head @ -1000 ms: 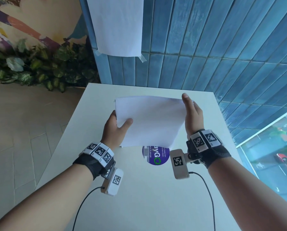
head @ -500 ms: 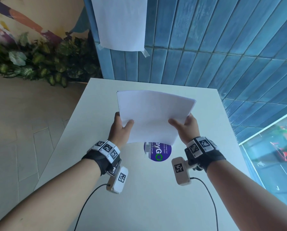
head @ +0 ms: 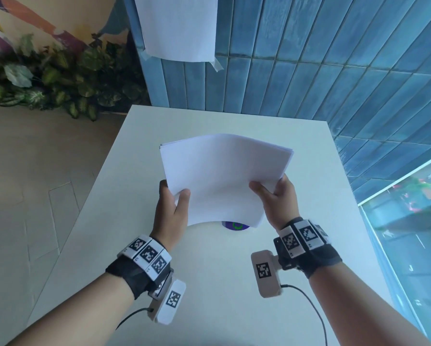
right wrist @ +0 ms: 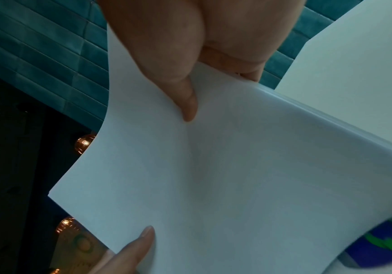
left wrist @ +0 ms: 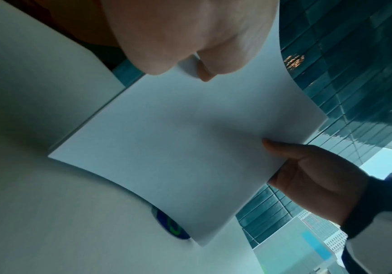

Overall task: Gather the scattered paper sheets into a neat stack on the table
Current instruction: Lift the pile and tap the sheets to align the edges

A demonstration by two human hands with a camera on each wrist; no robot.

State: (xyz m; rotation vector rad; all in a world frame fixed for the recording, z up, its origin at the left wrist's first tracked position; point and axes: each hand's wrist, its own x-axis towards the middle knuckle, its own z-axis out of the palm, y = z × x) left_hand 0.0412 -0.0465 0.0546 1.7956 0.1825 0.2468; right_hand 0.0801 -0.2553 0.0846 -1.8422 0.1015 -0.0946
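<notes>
A stack of white paper sheets (head: 224, 178) hangs in the air above the white table (head: 209, 283), bowed upward in the middle. My left hand (head: 170, 208) grips its near left edge, thumb on top and fingers underneath. My right hand (head: 275, 196) grips the near right edge the same way. In the left wrist view the paper stack (left wrist: 183, 144) fills the middle, with the right hand (left wrist: 307, 166) holding its far side. The right wrist view shows my thumb (right wrist: 185, 100) pressing on the paper stack (right wrist: 237, 176), whose layered edges show at right.
A round purple sticker (head: 235, 225) on the table peeks out under the stack's near edge. One white sheet (head: 178, 26) is taped to the blue tiled wall (head: 334, 71) behind the table. Plants (head: 47, 83) line the floor at left; a window (head: 409, 233) is at right.
My right hand went from lying flat against the stack's right edge to gripping its near right corner. The stack tilted flatter and now bows upward; the view shifted down.
</notes>
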